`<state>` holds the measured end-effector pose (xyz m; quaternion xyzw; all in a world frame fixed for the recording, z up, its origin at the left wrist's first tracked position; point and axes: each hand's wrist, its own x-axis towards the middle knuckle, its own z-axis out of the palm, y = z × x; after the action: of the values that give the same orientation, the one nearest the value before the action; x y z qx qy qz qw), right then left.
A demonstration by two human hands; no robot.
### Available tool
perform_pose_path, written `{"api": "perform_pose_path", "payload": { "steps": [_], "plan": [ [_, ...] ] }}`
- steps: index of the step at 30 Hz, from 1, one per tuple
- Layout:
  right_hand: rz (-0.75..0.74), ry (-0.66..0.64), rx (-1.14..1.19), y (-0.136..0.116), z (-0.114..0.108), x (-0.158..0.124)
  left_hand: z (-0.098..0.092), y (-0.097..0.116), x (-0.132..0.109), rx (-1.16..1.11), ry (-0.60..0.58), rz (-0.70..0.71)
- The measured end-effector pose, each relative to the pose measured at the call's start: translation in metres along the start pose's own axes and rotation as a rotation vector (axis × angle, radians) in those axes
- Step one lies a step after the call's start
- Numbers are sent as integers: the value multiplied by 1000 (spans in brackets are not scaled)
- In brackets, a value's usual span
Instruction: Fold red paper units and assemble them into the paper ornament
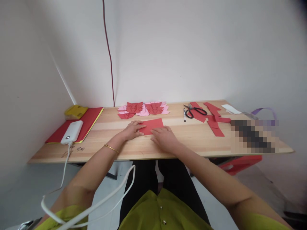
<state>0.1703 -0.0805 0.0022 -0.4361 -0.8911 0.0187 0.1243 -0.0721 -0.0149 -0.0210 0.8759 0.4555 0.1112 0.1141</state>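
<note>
A small rectangular sheet of red paper point(151, 124) lies on the wooden table in front of me. My left hand point(133, 130) rests at its left edge, fingers spread and touching the paper. Over the lower right part of the sheet lies my right hand point(164, 138), its fingers stretched out across the paper. Both hands are open and partly cover the sheet. Behind them, along the wall, sit several folded red paper pieces point(154, 108) and pink paper pieces point(143, 111) with pointed edges.
Black-handled scissors point(196, 111) and a marker pen point(184, 115) lie right of centre, near red paper scraps point(215, 126). A white power bank point(72, 132) rests on red sheets point(90, 123) at left, beside a yellow packet point(76, 111). Its white cable point(64, 174) hangs over the front edge.
</note>
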Motion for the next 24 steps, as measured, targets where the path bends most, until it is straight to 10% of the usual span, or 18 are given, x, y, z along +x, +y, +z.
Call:
{"api": "perform_pose_path", "payload": {
  "steps": [14, 24],
  "plan": [
    [95, -96, -28, 26, -12, -11, -7, 5, -2, 17, 0, 23],
    [264, -96, 200, 81, -5, 78, -24, 10, 33, -149, 39, -254]
  ]
}}
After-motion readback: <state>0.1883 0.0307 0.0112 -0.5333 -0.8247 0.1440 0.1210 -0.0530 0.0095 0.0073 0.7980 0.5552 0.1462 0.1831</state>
